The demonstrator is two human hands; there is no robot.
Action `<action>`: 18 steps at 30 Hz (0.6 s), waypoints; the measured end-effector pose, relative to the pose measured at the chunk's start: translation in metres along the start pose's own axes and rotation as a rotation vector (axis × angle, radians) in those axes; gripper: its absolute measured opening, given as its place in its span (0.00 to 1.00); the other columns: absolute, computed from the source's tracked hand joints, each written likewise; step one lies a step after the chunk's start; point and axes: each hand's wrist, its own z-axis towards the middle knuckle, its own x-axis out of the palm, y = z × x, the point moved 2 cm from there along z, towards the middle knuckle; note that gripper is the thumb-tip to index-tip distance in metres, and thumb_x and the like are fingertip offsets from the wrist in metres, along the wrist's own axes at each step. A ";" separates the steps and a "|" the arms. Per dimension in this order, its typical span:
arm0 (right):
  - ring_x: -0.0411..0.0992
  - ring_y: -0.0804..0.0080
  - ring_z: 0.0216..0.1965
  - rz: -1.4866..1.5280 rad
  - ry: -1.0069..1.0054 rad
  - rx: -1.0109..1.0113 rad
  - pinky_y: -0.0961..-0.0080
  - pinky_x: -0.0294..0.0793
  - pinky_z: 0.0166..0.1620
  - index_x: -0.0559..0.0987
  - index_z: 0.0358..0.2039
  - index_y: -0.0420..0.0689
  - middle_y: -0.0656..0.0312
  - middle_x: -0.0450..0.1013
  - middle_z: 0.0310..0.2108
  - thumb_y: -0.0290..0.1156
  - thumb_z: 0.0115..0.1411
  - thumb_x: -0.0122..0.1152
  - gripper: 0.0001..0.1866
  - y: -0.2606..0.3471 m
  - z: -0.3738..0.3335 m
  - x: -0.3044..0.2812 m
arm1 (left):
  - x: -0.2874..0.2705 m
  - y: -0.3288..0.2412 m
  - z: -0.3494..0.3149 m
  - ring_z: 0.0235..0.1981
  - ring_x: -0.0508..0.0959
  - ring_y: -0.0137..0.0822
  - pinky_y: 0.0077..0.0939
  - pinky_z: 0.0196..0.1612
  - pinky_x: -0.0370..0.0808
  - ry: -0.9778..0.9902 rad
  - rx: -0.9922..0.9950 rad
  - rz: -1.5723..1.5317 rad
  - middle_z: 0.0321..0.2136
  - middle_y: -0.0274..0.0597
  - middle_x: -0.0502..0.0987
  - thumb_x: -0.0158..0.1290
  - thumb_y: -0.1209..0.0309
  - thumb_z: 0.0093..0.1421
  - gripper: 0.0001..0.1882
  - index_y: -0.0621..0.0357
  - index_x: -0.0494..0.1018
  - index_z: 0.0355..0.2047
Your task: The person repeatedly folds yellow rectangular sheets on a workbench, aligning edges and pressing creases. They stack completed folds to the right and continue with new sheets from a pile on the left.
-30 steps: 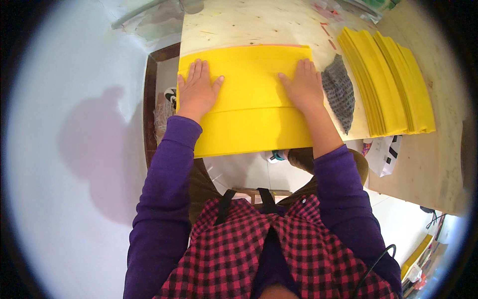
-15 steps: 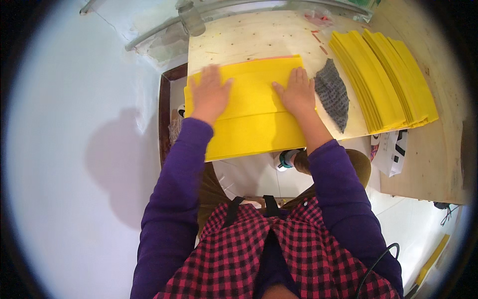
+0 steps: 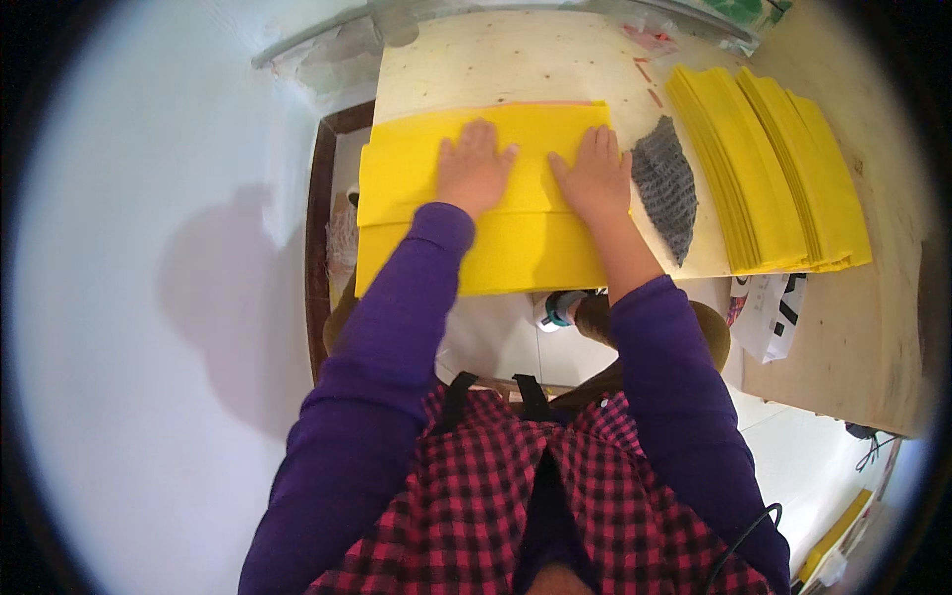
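Note:
A yellow fabric sheet lies folded on the wooden table, with a crosswise fold or overlap line below my hands and its near part at the table's front edge. My left hand rests flat on the middle of it, fingers spread. Near its right edge my right hand also presses flat, thumb apart from the fingers. A thin reddish strip shows along the cloth's far edge. Just right of my right hand lies a grey knitted cloth piece. Neither hand grips anything.
Stacks of folded yellow fabric stand at the table's right. Reddish marks or strips lie on the wooden tabletop, with a clear plastic bag behind. A white wall rises on the left. A white printed bag hangs below the table.
My left hand has moved right, from the fabric's left side toward its middle. My right hand stays at nearly the same place on the fabric.

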 end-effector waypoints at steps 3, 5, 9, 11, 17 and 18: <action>0.38 0.62 0.71 0.017 0.007 0.005 0.55 0.37 0.69 0.50 0.67 0.37 0.51 0.43 0.70 0.60 0.62 0.38 0.44 0.000 -0.001 -0.001 | -0.012 0.051 -0.016 0.69 0.48 0.41 0.49 0.67 0.44 -0.035 -0.138 0.016 0.68 0.46 0.50 0.31 0.49 0.68 0.34 0.60 0.51 0.66; 0.37 0.63 0.71 0.037 0.004 0.009 0.55 0.37 0.69 0.50 0.67 0.37 0.51 0.42 0.70 0.60 0.62 0.38 0.45 0.001 0.000 -0.003 | -0.018 0.072 -0.024 0.69 0.48 0.41 0.49 0.67 0.44 -0.073 -0.206 0.010 0.68 0.46 0.49 0.31 0.48 0.67 0.35 0.60 0.51 0.66; 0.38 0.62 0.71 0.039 0.022 0.012 0.56 0.36 0.69 0.51 0.66 0.36 0.50 0.42 0.70 0.61 0.62 0.38 0.45 0.004 -0.001 -0.011 | -0.018 0.084 -0.036 0.69 0.48 0.41 0.47 0.68 0.44 -0.137 -0.246 0.086 0.68 0.47 0.49 0.33 0.49 0.67 0.35 0.63 0.51 0.65; 0.38 0.61 0.71 0.006 0.010 -0.015 0.55 0.37 0.69 0.52 0.66 0.35 0.49 0.43 0.69 0.60 0.62 0.38 0.45 0.011 0.002 -0.017 | -0.017 0.084 -0.037 0.69 0.47 0.41 0.45 0.68 0.44 -0.167 -0.252 0.100 0.68 0.47 0.49 0.34 0.49 0.67 0.36 0.63 0.51 0.65; 0.48 0.53 0.68 0.113 -0.123 -0.351 0.55 0.45 0.67 0.58 0.63 0.31 0.43 0.52 0.65 0.58 0.64 0.38 0.42 0.102 0.007 -0.016 | -0.019 0.080 -0.037 0.69 0.48 0.43 0.47 0.68 0.44 -0.174 -0.248 0.065 0.67 0.49 0.51 0.35 0.50 0.66 0.35 0.63 0.51 0.65; 0.48 0.53 0.68 0.131 -0.083 -0.387 0.56 0.46 0.67 0.57 0.63 0.32 0.43 0.51 0.66 0.59 0.64 0.38 0.42 0.122 0.006 -0.012 | -0.020 0.080 -0.038 0.69 0.49 0.43 0.47 0.68 0.44 -0.174 -0.241 0.061 0.67 0.49 0.51 0.36 0.50 0.66 0.35 0.63 0.51 0.65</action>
